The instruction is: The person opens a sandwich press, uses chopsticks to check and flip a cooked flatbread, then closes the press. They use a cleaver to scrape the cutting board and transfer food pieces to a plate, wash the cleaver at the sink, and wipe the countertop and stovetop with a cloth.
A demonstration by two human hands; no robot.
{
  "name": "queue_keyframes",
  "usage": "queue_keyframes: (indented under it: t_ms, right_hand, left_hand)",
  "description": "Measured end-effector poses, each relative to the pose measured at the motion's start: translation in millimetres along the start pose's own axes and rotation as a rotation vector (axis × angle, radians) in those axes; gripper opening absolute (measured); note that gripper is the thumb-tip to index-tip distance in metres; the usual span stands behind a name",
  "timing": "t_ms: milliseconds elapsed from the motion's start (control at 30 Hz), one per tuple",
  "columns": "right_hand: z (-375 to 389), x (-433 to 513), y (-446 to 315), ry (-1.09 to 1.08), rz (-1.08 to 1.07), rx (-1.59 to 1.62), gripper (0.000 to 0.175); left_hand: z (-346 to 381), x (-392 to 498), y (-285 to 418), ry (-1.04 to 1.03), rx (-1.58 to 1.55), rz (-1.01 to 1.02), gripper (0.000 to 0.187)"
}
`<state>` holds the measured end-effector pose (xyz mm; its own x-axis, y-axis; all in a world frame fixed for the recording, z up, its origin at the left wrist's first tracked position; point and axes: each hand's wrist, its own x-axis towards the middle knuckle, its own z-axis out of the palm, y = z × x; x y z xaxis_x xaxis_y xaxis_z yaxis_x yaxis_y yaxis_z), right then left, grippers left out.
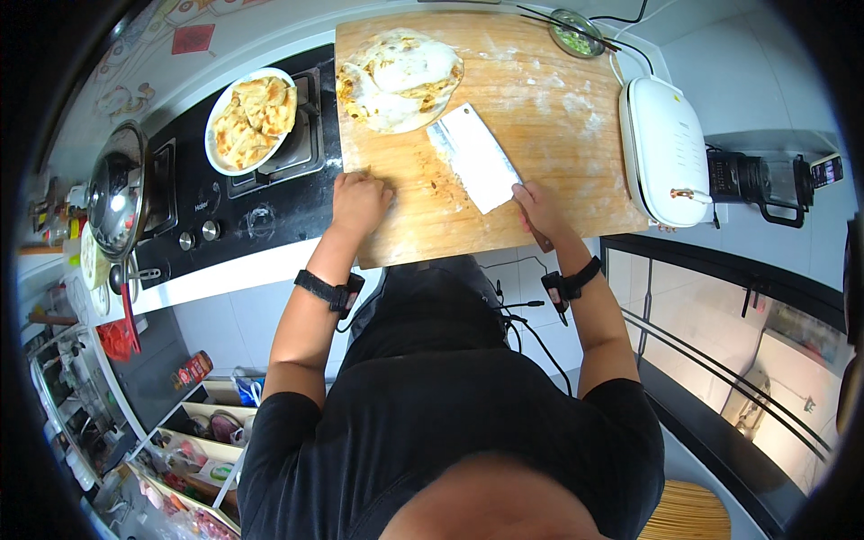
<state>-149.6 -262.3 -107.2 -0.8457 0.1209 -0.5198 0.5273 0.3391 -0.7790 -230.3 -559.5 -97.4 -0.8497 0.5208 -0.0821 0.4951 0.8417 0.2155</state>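
My right hand (536, 210) grips the wooden handle of a wide metal cleaver (476, 158), whose blade lies over a floured wooden board (560, 162). Brown crumbs are scattered beside the blade. My left hand (361, 201) rests with curled fingers at the board's left edge; nothing shows in it. Above it, at the board's upper left, lies a large round of pale filled dough (405, 77), its yellowish filling showing in places. The blade's far corner is close to the dough's lower edge. An oval white dish (214, 156) of browned flatbread pieces stands on the black gas hob to the left.
A lidded pan (118, 189) sits on the hob (196, 236) at far left. A glass bowl (574, 44) of chopped greens with chopsticks across it is at the board's upper right. A white electric griddle (668, 148) stands against the right edge, near a black appliance with a jug (779, 182).
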Motion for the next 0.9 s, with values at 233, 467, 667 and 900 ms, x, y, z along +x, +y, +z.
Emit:
queue_keyframes:
  t_ms: [233,467,667,900]
  right_hand:
    - [8.9,-16.7,-3.3,0.05,-0.059,0.032,0.027]
    - [-17.0,-27.0,11.5,0.267,0.099,0.251,0.029]
    - [-1.4,-22.7,27.0,0.256,0.088,0.18,0.031]
    - [20.9,-21.2,23.6,0.131,-0.003,0.146,0.032]
  left_hand:
    - [3.9,-0.2,-4.4,0.012,-0.001,0.011,0.023]
    - [5.4,0.5,-4.4,-0.036,0.034,0.009,0.025]
    - [4.9,0.0,-3.9,-0.058,0.055,0.017,0.024]
    - [3.9,1.3,-3.8,-0.065,0.062,0.033,0.023]
